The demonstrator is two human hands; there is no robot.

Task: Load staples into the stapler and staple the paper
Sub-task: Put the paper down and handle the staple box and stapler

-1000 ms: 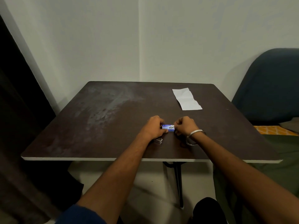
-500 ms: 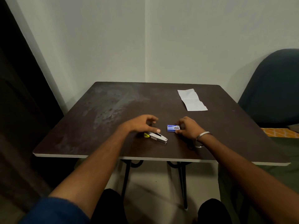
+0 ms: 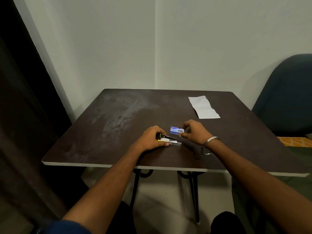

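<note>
A small silver stapler [image 3: 172, 142] with a yellow and black rear lies on the dark table [image 3: 118, 125] near its front edge. My left hand [image 3: 152, 139] covers its rear end and grips it. Just behind it lies a small blue staple box [image 3: 175, 130]. My right hand [image 3: 194, 132] pinches the box's right end with thumb and forefinger; whether a strip of staples is between the fingertips I cannot make out. A folded white paper [image 3: 203, 107] lies flat at the back right of the table, away from both hands.
The table stands in a room corner with pale walls behind it. A dark blue chair back [image 3: 287, 97] rises at the right, and a dark curtain [image 3: 20, 115] hangs at the left. Black metal table legs [image 3: 193, 195] and my knees show below the front edge.
My left hand left the staple box, moved left and came down onto the stapler. My right hand stayed at the box's right end. The camera tilted up slightly.
</note>
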